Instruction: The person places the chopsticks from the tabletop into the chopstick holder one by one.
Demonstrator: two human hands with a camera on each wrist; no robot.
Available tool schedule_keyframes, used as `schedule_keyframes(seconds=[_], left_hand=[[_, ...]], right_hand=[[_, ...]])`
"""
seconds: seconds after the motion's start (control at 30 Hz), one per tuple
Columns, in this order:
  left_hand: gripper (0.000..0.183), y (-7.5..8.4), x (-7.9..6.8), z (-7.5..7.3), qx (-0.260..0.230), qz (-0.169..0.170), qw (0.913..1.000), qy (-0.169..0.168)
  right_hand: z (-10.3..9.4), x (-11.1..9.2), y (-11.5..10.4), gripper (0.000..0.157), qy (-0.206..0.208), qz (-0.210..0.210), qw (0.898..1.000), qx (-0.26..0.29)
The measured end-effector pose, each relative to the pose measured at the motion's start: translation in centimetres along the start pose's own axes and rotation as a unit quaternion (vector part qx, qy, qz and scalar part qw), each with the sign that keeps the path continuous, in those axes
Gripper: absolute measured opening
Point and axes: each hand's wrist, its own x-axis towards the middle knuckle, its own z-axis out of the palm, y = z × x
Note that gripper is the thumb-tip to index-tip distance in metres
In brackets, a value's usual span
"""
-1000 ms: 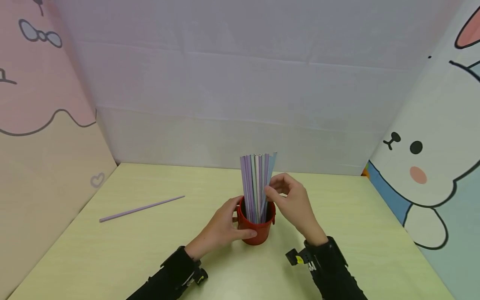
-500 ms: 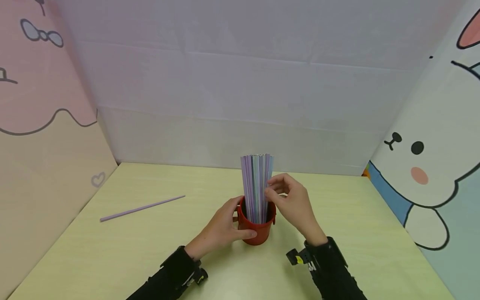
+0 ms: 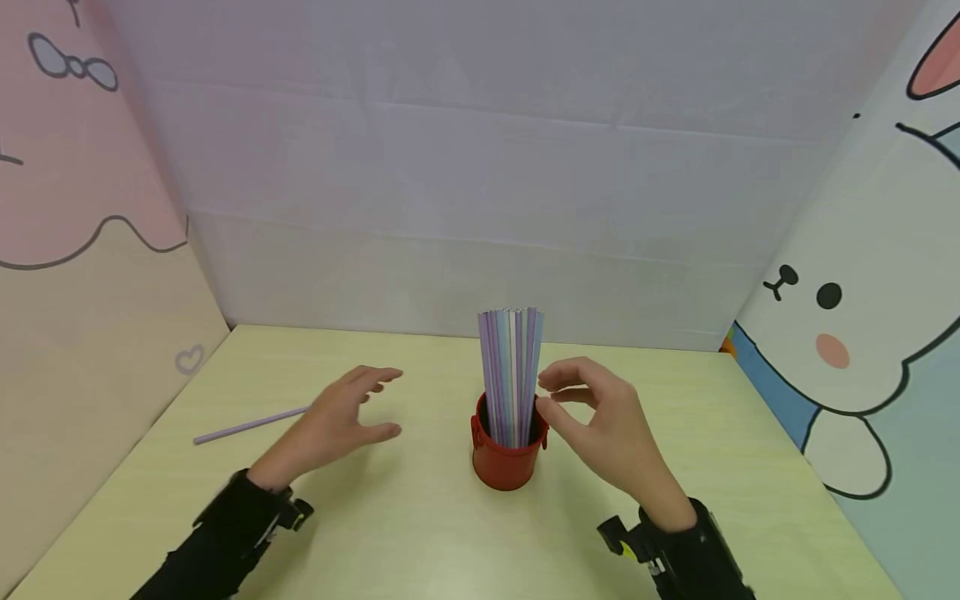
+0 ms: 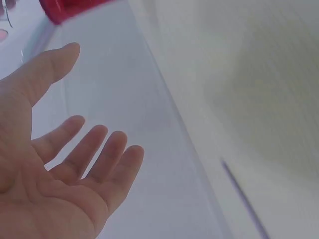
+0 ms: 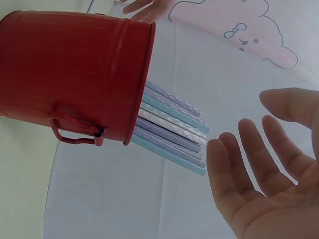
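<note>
A small red bucket (image 3: 504,467) with side handles stands upright on the table, holding a bundle of purple, pale blue and white straws (image 3: 512,375). My left hand (image 3: 337,421) is in the air to the left of the bucket, fingers and thumb spread, with nothing in it. Part of a lone purple straw (image 3: 243,428) on the table is hidden behind that hand; its blurred end shows in the left wrist view. On the other side, my right hand (image 3: 603,421) hovers just right of the straws, its fingers loosely bent and apart from the thumb, empty.
The pale yellow table (image 3: 420,533) is bounded at the back by a white sheet (image 3: 450,167). Cartoon-printed panels stand along the left side (image 3: 90,333) and right side (image 3: 832,333).
My left hand has let go of the bucket and moved left, towards the lone straw. My right hand has released a blue straw, now lined up with the bundle, and drawn slightly right.
</note>
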Motion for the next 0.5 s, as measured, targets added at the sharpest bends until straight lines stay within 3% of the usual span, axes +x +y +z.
schedule_keyframes(seconds=[0.13, 0.27, 0.5], left_hand=[[0.073, -3.6, -1.7, -2.9, 0.072, -0.004, 0.9974, 0.002], [0.069, -6.7, -3.4, -4.9, 0.13, -0.01, 0.9914, -0.005], [0.049, -9.8, -5.5, -6.9, 0.175, -0.032, 0.983, -0.044]], right_hand=[[-0.6, -1.0, -0.1, 0.032, -0.037, -0.028, 0.998, -0.039], [-0.9, -1.9, -0.1, 0.037, -0.07, -0.046, 0.994, -0.068], [-1.3, -3.1, -0.1, 0.039, -0.079, -0.069, 0.991, -0.086]])
